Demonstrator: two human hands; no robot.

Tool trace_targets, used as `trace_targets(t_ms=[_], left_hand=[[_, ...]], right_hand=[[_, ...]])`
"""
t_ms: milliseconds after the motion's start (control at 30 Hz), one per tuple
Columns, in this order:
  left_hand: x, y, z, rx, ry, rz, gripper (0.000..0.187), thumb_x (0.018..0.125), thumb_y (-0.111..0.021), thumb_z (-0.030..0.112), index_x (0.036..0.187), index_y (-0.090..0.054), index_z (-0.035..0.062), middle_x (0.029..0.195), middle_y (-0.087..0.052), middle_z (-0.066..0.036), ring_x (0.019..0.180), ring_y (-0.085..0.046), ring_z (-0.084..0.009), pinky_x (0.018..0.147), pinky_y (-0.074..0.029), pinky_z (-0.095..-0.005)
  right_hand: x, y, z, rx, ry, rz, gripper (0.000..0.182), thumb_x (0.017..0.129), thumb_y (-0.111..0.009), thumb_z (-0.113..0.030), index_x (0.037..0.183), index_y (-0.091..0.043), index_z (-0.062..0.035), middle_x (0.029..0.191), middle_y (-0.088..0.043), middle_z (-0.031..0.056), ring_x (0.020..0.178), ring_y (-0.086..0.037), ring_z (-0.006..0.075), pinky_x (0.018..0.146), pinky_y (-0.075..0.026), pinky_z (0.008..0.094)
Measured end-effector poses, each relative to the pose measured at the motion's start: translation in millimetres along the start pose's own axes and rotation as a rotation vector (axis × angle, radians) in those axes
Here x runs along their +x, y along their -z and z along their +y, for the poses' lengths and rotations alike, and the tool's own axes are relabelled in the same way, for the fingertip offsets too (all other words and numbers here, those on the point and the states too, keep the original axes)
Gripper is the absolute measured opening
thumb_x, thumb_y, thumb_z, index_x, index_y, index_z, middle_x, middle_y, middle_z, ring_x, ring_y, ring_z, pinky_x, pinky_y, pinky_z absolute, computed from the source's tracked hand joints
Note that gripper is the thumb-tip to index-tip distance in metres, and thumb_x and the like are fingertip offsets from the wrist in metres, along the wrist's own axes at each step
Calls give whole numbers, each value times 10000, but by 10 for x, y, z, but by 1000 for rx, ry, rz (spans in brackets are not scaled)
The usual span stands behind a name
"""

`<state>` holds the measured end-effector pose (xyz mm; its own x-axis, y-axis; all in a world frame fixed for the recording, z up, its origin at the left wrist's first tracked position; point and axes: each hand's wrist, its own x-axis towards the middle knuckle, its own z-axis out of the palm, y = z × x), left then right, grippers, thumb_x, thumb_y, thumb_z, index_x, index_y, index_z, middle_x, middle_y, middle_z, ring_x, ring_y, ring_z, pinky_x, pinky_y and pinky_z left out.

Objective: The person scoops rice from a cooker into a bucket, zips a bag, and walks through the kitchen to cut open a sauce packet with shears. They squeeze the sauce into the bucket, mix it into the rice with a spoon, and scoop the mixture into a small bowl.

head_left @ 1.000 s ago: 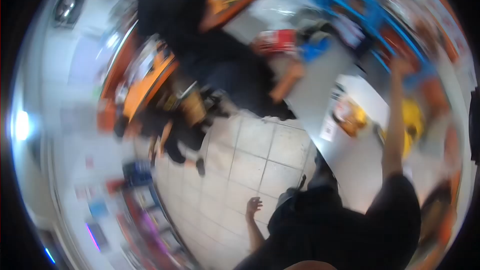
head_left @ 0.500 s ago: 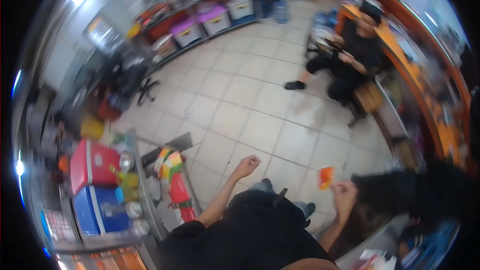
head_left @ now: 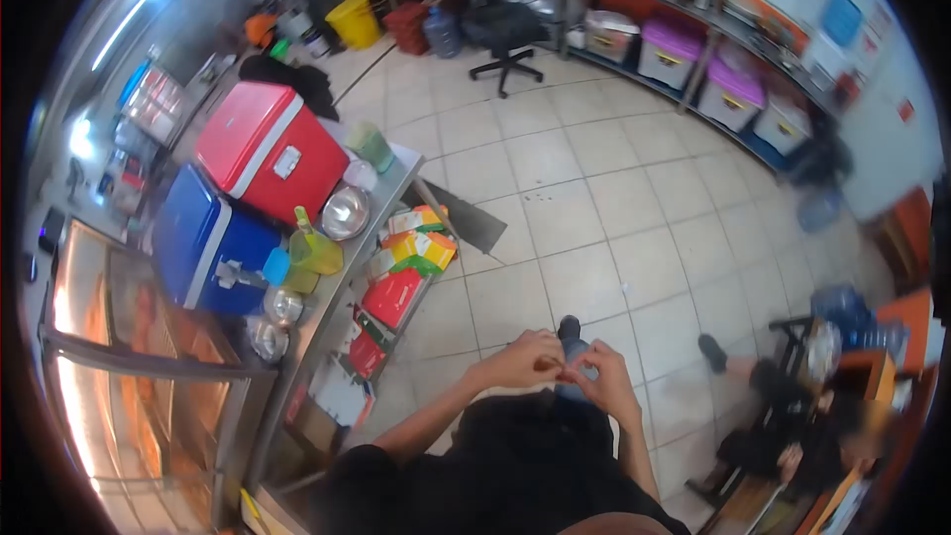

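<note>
In front of my waist, my left hand (head_left: pixel 519 361) and my right hand (head_left: pixel 609 386) meet at the fingertips. The fingers of both are curled and pinched together. Whatever sits between them is too small or too hidden to make out. Below them is my dark clothing (head_left: pixel 525 436), and a shoe (head_left: pixel 569 327) shows just beyond on the tiled floor (head_left: pixel 684 248). No orange packet can be seen in either hand.
To my left, a metal table (head_left: pixel 332 322) carries a red cooler (head_left: pixel 282 144), a blue cooler (head_left: pixel 213 248), a green-yellow jug (head_left: pixel 319 253) and metal bowls (head_left: pixel 345 212). Boxes (head_left: pixel 391 295) lie on its lower shelf. A person (head_left: pixel 792 436) sits at right. An office chair (head_left: pixel 503 25) stands ahead.
My view has swung left toward the coolers. My hands, apart before, have come together at the fingertips. The orange packet that was at my right hand is out of sight.
</note>
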<state>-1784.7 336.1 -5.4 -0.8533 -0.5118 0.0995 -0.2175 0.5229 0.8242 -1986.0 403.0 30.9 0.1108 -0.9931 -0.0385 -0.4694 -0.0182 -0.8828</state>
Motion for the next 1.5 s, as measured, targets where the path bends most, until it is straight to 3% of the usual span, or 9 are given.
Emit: trace_targets(t_ms=[133, 267, 467, 533, 700, 867, 1033, 1133, 1500], left_hand=[[583, 685, -248, -295, 256, 366, 80, 874, -608, -12, 927, -660, 19, 845, -588, -61, 791, -588, -128, 659, -483, -245], [897, 1428, -505, -458, 433, 698, 67, 897, -602, -4, 943, -650, -4, 905, -586, -46, 825, -560, -107, 727, -467, -247], [1353, 2250, -1468, -690, 500, 1004, 124, 908, -635, 60, 1008, -637, -12, 941, -641, -45, 866, -607, -132, 845, -473, -272], [1652, 2705, -1940, -579, 478, 970, 141, 909, -644, 72, 1025, -636, -8, 945, -643, -46, 862, -608, -131, 838, -476, -272], [2271, 4016, -2919, -241, 483, 796, 82, 885, -668, 50, 946, -672, -6, 845, -655, -76, 781, -598, -141, 741, -478, -281], [3021, 5454, -3454, -260, 409, 678, 72, 876, -666, 25, 918, -653, -31, 813, -643, -102, 751, -599, -160, 696, -466, -282], [3536, 6549, -4293, -275, 356, 610, 82, 894, -661, 63, 912, -668, -17, 815, -643, -55, 745, -564, -127, 703, -455, -266], [3736, 7107, -4978, -325, 383, 606, 88, 876, -671, 34, 931, -655, -32, 848, -648, -92, 787, -604, -168, 729, -470, -288], [4281, 9687, -6448, -394, 327, 627, 117, 948, -587, 31, 898, -642, -59, 846, -592, -53, 761, -530, -105, 695, -418, -220]], right_hand=[[1369, 397, 85, 26, 203, -77, 237, 741, -809, -165, 880, -680, -23, 762, -562, 106, 663, -541, 244, 625, -448, 357], [2797, 698, -51, 43, 238, -461, 190, 786, -772, -160, 898, -679, -38, 785, -598, 89, 652, -549, 205, 579, -434, 331], [4609, 540, -139, 112, 269, -609, 99, 854, -680, -112, 885, -643, -25, 812, -608, 106, 736, -587, 257, 653, -454, 360], [5250, 451, -92, 77, 359, -613, 91, 875, -641, -109, 887, -618, -21, 841, -611, 123, 822, -598, 337, 726, -466, 396], [6606, 401, -96, 22, 347, -489, 108, 851, -648, -127, 877, -623, -26, 832, -612, 119, 810, -602, 321, 726, -469, 390], [7821, 497, -512, 198, 165, -211, 148, 837, -723, -163, 835, -647, -36, 792, -609, 70, 719, -564, 221, 660, -442, 342], [9255, 249, -370, 260, 193, -200, 141, 837, -741, -147, 801, -665, -33, 731, -602, 42, 626, -491, 143, 573, -381, 280], [10207, 91, -308, 263, 93, -253, 124, 833, -732, -122, 789, -664, -28, 721, -607, 46, 616, -506, 152, 563, -384, 290], [13075, -412, -1041, 194, 390, -139, 221, 824, -694, -240, 758, -632, -38, 733, -610, 88, 695, -602, 289, 667, -460, 387]])
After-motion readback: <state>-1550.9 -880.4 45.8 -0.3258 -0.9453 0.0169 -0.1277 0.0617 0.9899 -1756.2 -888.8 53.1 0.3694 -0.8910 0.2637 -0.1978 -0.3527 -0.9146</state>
